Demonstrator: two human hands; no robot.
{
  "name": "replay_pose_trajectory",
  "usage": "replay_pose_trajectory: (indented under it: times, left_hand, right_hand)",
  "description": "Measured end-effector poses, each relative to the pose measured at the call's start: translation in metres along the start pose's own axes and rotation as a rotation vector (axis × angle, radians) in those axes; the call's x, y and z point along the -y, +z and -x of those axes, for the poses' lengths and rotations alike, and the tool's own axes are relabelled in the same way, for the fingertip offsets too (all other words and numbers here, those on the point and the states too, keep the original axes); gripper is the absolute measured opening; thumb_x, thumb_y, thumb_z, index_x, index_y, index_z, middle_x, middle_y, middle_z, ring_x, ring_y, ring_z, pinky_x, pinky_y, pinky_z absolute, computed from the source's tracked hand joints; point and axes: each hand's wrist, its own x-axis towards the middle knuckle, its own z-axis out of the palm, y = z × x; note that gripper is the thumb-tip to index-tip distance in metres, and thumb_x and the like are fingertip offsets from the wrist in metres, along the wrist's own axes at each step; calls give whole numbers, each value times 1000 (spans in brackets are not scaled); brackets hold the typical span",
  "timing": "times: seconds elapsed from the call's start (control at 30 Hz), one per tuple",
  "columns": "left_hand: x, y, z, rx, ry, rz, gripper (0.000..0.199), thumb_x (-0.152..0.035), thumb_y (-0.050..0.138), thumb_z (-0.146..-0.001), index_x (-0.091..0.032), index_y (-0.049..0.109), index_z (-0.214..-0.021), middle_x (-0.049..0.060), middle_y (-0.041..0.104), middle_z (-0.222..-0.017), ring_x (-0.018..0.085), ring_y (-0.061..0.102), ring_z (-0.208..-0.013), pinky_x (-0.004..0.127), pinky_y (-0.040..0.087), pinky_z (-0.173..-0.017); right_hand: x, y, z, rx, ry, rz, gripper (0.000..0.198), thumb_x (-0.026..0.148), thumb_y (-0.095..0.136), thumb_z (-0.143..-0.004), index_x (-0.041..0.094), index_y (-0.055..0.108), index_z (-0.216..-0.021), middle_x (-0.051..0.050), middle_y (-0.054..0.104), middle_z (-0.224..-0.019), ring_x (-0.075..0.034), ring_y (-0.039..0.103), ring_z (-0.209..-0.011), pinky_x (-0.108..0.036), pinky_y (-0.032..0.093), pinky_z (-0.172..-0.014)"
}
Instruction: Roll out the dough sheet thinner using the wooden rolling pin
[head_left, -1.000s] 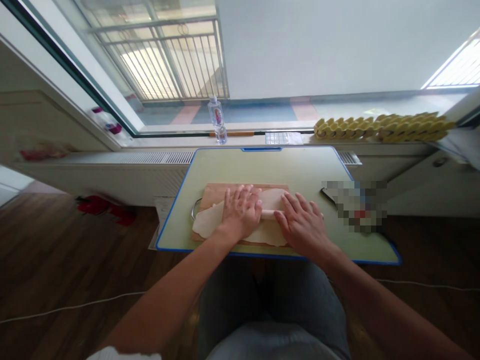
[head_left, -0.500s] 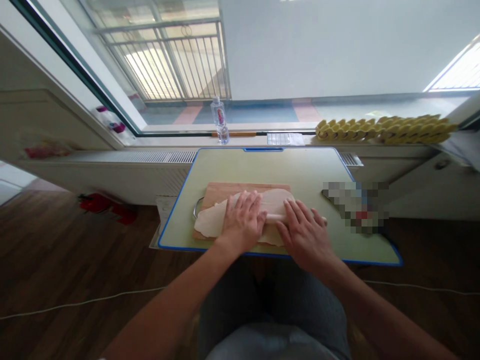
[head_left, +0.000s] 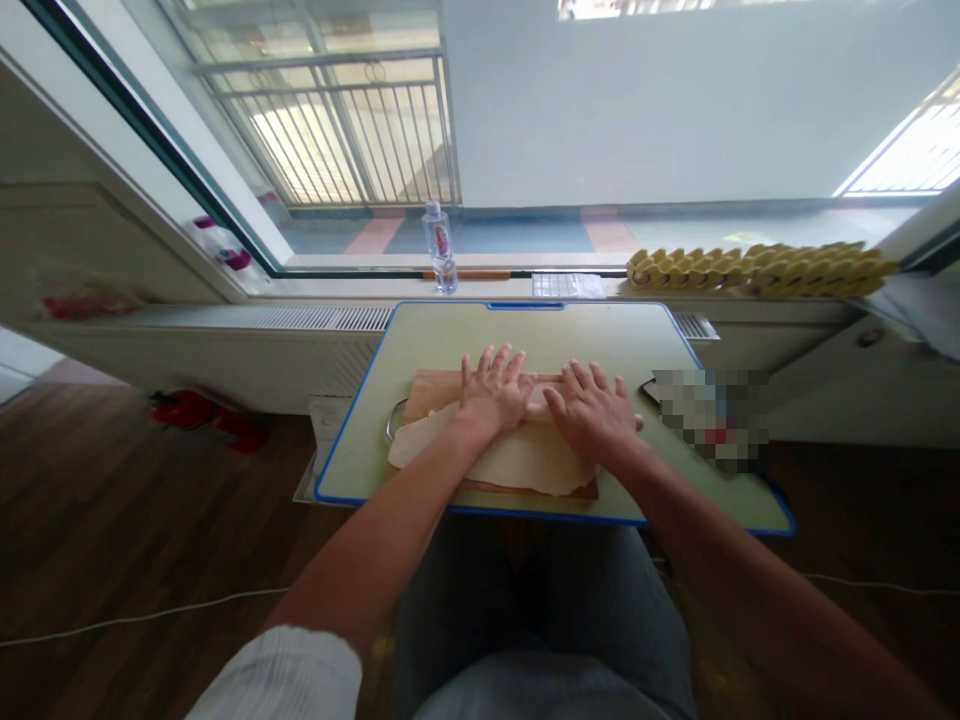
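Note:
A flat sheet of pale dough (head_left: 529, 460) lies over a wooden cutting board (head_left: 433, 387). Across the far part of the dough runs a wooden rolling pin (head_left: 538, 412), mostly covered by my hands. My left hand (head_left: 495, 390) presses on its left part, palm down with fingers stretched forward and spread. On the right part of the pin rests my right hand (head_left: 596, 410), also flat with its fingers apart. The pin's right end sticks out just past that hand. At the board's left side is a metal handle (head_left: 391, 420).
The board sits on a pale green table (head_left: 600, 335) with a blue edge. A blurred-out item (head_left: 705, 420) lies at its right. On the windowsill are a plastic bottle (head_left: 439, 247), a blister sheet (head_left: 568, 286) and yellow egg trays (head_left: 757, 270). A red object (head_left: 206, 415) stands left.
Both hands have pushed forward with the rolling pin, away from my body toward the board's far edge. More of the dough's near side now shows. My fingers are stretched out further.

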Motion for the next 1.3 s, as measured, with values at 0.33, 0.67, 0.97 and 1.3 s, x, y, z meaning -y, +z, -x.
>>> replay_pose_trajectory:
  times: [0.33,0.67,0.97,1.3]
  left_hand:
    - [-9,14,111,-142,62,-32,63,-47,29,-110,-18,39,-166,11,42,-170,29,33,-161,62,24,-132]
    - [1,-5,-30,64,-94,54,65,-50,22,-109,-23,37,-167,5,29,-177,31,24,-164,66,15,-132]
    - [-20,17,132,-156,43,8,60,-41,30,-111,-20,37,-167,9,40,-171,27,30,-162,60,24,-133]
    - [0,-3,-26,45,-86,65,64,-48,23,-109,-21,43,-164,6,30,-176,31,25,-163,67,16,-132]
  right_hand:
    - [7,16,100,-220,-167,-94,65,50,33,-111,12,44,-163,-14,43,-169,-31,32,-159,-54,16,-130]
    - [4,-2,-46,56,66,-78,75,57,24,-109,13,34,-168,-11,29,-175,-37,24,-161,-65,23,-127]
    - [4,21,110,-232,-140,-97,63,42,32,-111,16,35,-168,-12,43,-169,-31,33,-159,-55,15,-130]
    - [3,-1,-46,37,77,-64,73,56,23,-110,14,35,-168,-14,29,-175,-35,23,-162,-65,20,-127]
